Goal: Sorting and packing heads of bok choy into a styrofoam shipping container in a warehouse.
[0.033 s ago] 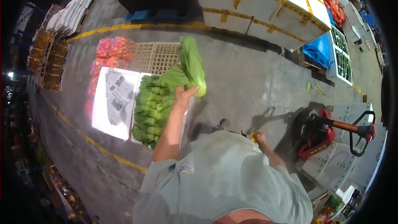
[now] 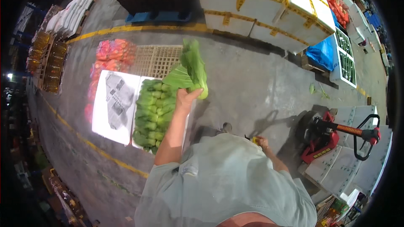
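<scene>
A left hand (image 2: 188, 96) closes around the pale base of a head of bok choy (image 2: 195, 67), thumb laid across the stalks, leaves fanning away from the wearer. The head is held just beyond the right edge of a white foam box (image 2: 147, 77), some of its leaves overlapping the box in view. At the wearer's right side, a right hand (image 2: 263, 141) curls its fingers around a small yellow tool (image 2: 255, 140) with a dark tip.

The work looks well along in the box, where packed greens (image 2: 155, 105) lie in rows; the head in the grip is the one piece seen outside them. Whether it has been trimmed, and how many others are left to handle, cannot be judged.

Beside the box lies a white foam panel (image 2: 99, 117) bearing a printed sheet (image 2: 120, 101); beyond are orange-red net bags (image 2: 113, 50) and a tan lattice crate (image 2: 166, 61). A red pallet jack (image 2: 320, 145) stands to the right.

The left forearm covers part of the box's right side, the left fingers are mostly hidden, and the yellow tool is too small to identify.
</scene>
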{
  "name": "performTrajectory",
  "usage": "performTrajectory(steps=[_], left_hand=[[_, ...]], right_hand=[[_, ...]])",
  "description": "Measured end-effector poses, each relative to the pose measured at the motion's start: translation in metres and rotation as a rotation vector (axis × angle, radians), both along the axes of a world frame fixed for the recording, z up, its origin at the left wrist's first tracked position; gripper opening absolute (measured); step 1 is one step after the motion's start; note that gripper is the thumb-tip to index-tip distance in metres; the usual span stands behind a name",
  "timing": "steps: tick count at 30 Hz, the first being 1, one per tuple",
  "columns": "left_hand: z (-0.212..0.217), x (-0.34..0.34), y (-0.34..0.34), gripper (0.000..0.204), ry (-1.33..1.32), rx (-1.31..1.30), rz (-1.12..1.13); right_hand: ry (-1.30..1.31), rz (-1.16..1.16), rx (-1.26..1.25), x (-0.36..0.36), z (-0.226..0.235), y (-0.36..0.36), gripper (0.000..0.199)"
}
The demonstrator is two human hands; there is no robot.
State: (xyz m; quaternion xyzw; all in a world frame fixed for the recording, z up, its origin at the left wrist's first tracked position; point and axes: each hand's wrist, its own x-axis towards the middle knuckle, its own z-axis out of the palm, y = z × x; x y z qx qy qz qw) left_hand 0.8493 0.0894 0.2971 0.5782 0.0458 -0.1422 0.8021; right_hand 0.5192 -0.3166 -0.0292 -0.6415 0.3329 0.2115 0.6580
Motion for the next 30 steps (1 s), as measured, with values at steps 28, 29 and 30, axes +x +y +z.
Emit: performTrajectory(steps=[28, 29, 30], left_hand=[[0.036, 0.230, -0.103, 0.067, -0.657, 1.173, 0.208], [0.037, 0.231, -0.112, 0.067, -0.636, 1.187, 0.229], [0.038, 0.232, -0.120, 0.066, -0.641, 1.198, 0.276]], right_hand=[[-0.916, 0.268, -1.543, 0.701, 0.457, -0.165, 0.044], [-0.853, 0.287, -1.494, 0.717, 0.465, -0.164, 0.042], [-0.863, 0.326, -1.527, 0.739, 0.454, -0.184, 0.042]])
